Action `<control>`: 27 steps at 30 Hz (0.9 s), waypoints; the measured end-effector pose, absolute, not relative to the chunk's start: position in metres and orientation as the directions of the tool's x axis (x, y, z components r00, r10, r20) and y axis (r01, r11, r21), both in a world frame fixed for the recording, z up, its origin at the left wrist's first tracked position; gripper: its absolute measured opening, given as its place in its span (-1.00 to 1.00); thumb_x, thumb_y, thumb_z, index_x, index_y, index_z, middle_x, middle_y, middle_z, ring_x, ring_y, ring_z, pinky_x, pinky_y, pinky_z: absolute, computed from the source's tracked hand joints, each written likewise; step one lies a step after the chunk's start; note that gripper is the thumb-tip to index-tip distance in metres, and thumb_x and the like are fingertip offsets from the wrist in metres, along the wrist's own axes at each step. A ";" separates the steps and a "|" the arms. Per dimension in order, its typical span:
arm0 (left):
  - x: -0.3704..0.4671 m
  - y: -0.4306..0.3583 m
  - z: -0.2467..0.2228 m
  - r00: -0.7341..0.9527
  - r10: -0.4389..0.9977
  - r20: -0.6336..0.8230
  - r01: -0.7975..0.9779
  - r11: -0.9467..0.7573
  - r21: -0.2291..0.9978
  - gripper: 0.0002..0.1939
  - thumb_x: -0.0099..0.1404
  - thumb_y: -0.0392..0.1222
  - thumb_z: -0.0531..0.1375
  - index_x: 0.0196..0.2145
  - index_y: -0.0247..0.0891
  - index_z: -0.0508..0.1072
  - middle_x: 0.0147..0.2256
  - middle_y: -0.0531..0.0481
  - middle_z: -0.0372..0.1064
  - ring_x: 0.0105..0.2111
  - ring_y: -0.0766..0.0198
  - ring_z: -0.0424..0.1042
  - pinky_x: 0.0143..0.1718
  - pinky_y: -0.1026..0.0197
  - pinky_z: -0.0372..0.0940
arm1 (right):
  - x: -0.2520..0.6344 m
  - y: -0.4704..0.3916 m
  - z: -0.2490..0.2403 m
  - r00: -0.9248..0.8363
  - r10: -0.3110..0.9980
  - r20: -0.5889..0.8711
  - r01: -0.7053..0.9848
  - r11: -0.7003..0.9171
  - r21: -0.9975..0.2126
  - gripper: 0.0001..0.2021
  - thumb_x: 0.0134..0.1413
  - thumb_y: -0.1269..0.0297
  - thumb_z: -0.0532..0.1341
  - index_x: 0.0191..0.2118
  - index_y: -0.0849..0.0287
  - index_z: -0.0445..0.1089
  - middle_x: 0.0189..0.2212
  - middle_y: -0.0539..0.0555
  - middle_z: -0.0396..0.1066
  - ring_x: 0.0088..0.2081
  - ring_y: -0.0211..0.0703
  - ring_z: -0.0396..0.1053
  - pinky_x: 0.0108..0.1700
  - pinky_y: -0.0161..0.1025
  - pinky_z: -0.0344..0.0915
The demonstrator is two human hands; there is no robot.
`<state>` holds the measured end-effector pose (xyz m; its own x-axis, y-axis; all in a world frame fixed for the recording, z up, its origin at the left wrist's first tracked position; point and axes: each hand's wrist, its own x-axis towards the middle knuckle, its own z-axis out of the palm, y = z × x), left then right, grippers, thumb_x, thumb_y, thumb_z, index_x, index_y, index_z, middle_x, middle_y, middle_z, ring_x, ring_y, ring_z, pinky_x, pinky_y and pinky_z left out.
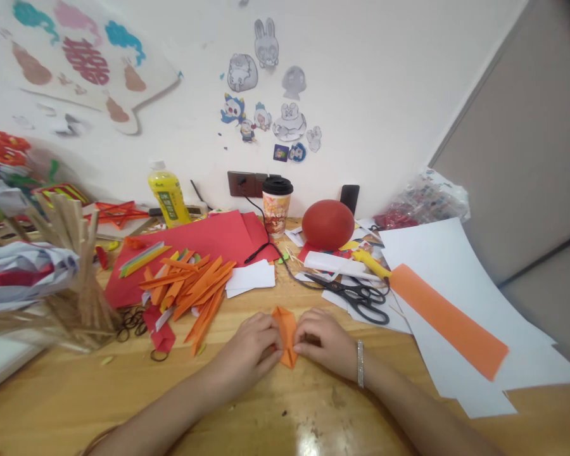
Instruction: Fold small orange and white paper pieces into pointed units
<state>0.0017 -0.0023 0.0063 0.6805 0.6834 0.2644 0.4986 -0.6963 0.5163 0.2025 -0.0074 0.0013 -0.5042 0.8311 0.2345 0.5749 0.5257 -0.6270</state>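
Observation:
A small piece of folded orange paper lies on the wooden table in front of me, with pointed ends and a crease down its length. My left hand pinches its left edge between thumb and fingers. From the right, my right hand has thumb and fingers closed on the other edge; a sparkly bracelet circles that wrist. A pile of folded orange strips sits beyond my left hand. Black scissors rest beyond my right hand.
Red paper, a yellow bottle, a lidded cup and a red balloon stand or lie toward the wall. White sheets under an orange strip cover the right. Wooden sticks are at left.

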 end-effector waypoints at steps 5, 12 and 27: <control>0.007 -0.003 0.000 0.642 0.717 0.271 0.545 -0.676 0.496 -0.85 0.21 -0.33 0.07 -0.50 -0.24 0.33 -0.43 -0.01 0.28 -0.35 0.22 0.25 -0.29 0.21 0.15 | 0.197 -0.009 -0.001 -0.460 0.858 0.229 0.629 0.497 -0.598 -0.85 -0.10 0.49 0.31 -0.51 0.17 0.32 -0.49 -0.06 0.33 -0.35 -0.20 0.26 -0.23 -0.24 0.11; 0.017 -0.010 0.000 0.541 0.819 0.189 0.710 -0.566 0.420 -0.87 0.17 -0.27 0.14 -0.53 -0.26 0.33 -0.42 -0.04 0.28 -0.33 0.15 0.25 -0.31 0.15 0.15 | 0.193 -0.012 -0.009 -0.430 0.871 0.236 0.693 0.486 -0.532 -0.87 -0.08 0.43 0.29 -0.48 0.17 0.30 -0.48 -0.06 0.29 -0.33 -0.20 0.21 -0.25 -0.25 0.08; 0.018 -0.012 0.004 0.512 0.850 0.125 0.786 -0.522 0.332 -0.88 0.20 -0.25 0.11 -0.49 -0.26 0.36 -0.38 -0.06 0.27 -0.30 0.13 0.25 -0.29 0.11 0.15 | 0.192 -0.018 -0.004 -0.409 0.889 0.204 0.705 0.450 -0.548 -0.78 -0.17 0.35 0.34 -0.42 0.16 0.26 -0.40 -0.05 0.27 -0.27 -0.16 0.19 -0.21 -0.24 0.07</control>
